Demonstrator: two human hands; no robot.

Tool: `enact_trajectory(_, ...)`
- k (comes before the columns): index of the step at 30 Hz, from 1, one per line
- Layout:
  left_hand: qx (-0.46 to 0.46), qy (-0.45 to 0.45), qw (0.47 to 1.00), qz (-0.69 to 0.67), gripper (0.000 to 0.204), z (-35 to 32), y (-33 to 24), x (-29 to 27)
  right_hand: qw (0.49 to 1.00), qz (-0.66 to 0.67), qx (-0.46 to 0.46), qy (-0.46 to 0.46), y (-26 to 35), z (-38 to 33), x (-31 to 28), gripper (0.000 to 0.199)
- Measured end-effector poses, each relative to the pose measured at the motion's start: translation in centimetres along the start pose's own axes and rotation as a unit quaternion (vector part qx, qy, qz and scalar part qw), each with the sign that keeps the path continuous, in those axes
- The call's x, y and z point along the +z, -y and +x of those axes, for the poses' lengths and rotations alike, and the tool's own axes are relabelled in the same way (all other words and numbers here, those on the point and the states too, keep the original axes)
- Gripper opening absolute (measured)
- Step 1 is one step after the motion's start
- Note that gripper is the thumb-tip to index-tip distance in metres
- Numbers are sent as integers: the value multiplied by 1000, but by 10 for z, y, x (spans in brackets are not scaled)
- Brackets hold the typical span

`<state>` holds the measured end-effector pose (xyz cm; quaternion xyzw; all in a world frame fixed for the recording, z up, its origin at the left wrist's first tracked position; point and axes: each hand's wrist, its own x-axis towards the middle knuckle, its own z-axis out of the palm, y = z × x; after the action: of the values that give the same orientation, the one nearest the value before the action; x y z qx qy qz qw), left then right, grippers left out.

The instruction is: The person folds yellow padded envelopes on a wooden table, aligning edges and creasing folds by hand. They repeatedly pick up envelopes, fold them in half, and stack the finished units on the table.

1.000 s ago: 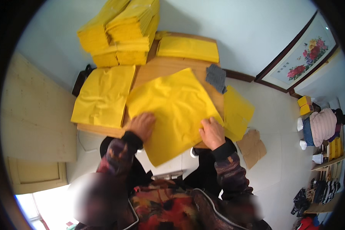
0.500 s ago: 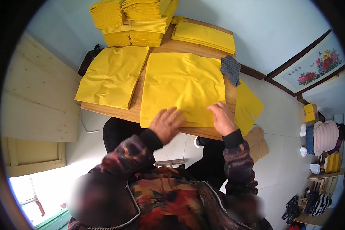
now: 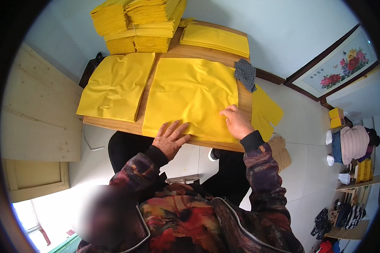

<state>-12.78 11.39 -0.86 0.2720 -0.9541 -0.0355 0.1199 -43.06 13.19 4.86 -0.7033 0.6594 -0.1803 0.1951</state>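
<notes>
A large yellow cloth-like sheet [image 3: 194,84] lies in front of me on the wooden table [image 3: 143,110], its surface wrinkled in places. My left hand [image 3: 171,139] rests flat with spread fingers at the sheet's near edge, toward its left. On the right side of the sheet, my right hand [image 3: 237,123] touches the surface with bent fingers held close together. Whether anything is between those fingers is hidden. Left of this sheet lies a second rumpled yellow piece [image 3: 116,86], its layers showing at the edge.
Tall stacks of folded yellow pieces [image 3: 135,25] stand at the back left. A flat yellow pile [image 3: 217,40] lies behind the sheet, a grey cloth [image 3: 245,74] at its right corner. Yellow material [image 3: 266,111] shows beyond the right edge. Far right, a person [image 3: 354,145] bends near shelves.
My left hand has come down flat onto the sheet's near edge. My right hand has moved slightly farther in over the sheet. The view has shifted a little.
</notes>
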Motion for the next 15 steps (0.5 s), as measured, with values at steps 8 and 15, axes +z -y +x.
enact_trajectory(8, -35, 13, 999, -21, 46, -15, 3, 1, 997, -74, -30, 20, 13, 7, 7, 40)
enact_trajectory(15, -37, -14, 999, -28, 46, -17, 1, 8, 997, -64, -11, 51, 5, 30, -4, 40)
